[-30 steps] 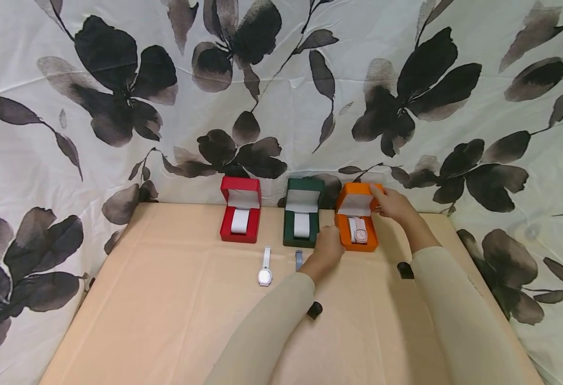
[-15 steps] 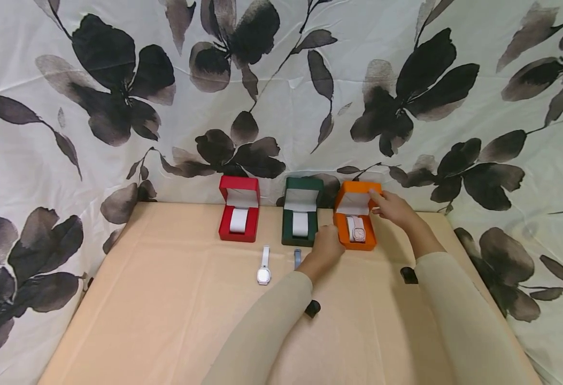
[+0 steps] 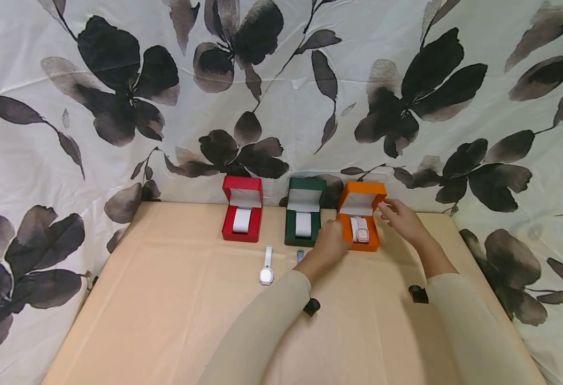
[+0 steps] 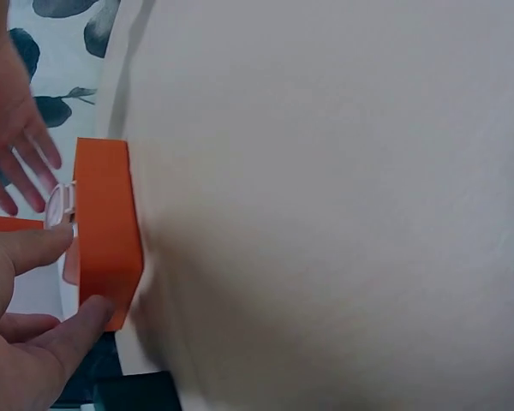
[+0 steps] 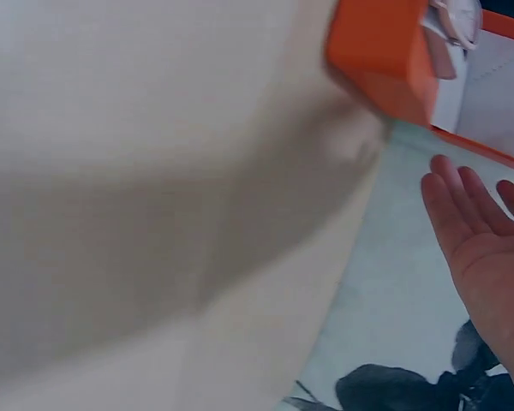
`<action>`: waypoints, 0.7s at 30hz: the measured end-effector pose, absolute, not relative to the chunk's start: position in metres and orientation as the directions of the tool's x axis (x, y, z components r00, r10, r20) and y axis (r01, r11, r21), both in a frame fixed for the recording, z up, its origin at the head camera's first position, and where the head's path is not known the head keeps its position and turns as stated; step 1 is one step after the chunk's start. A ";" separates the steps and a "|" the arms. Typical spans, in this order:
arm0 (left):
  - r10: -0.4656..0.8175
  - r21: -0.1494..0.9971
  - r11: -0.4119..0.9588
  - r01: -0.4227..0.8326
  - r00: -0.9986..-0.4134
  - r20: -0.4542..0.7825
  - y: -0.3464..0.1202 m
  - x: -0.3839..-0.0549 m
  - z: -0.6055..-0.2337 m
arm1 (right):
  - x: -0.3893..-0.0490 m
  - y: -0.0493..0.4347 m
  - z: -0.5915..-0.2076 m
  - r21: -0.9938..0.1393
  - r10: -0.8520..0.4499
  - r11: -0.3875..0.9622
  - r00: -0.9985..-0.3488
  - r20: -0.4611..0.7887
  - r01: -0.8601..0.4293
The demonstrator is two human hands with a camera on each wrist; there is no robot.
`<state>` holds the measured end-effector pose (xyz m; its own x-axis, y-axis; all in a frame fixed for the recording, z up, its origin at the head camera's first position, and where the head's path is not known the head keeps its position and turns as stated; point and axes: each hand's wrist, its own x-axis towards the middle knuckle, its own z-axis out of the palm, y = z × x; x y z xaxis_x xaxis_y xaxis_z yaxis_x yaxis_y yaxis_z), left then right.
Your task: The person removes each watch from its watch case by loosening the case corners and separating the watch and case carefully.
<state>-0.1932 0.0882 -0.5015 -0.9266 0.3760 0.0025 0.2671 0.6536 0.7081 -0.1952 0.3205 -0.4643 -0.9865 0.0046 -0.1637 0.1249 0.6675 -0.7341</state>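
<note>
An orange watch box (image 3: 364,246) stands with its lid up, and a pale pink watch (image 3: 362,232) sits on the white cushion inside. My left hand (image 3: 330,243) grips the box's near left side; in the left wrist view its thumb lies over the rim and a finger on the outer wall of the orange box (image 4: 110,227). Beside the raised lid is my right hand (image 3: 403,222), its fingers extended and holding nothing. In the right wrist view the fingers of that hand (image 5: 484,248) are apart from the box.
To the left stand an open green watch box (image 3: 302,238) and an open red watch box (image 3: 240,235), each with a bare white cushion. A white watch (image 3: 266,270) lies in front of them. A blue-grey watch strap (image 3: 300,255) is partly hidden by my left arm. Floral fabric (image 3: 310,80) hangs behind the table (image 3: 166,299).
My right hand has let go of the orange box's lid and moved slightly right and down from it. The left hand stays at the box's near left side.
</note>
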 end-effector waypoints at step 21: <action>0.576 0.528 0.686 0.501 -0.817 0.026 0.092 -0.210 -0.483 | -0.167 0.318 -0.509 -0.754 0.009 0.652 -0.995 -0.100 0.082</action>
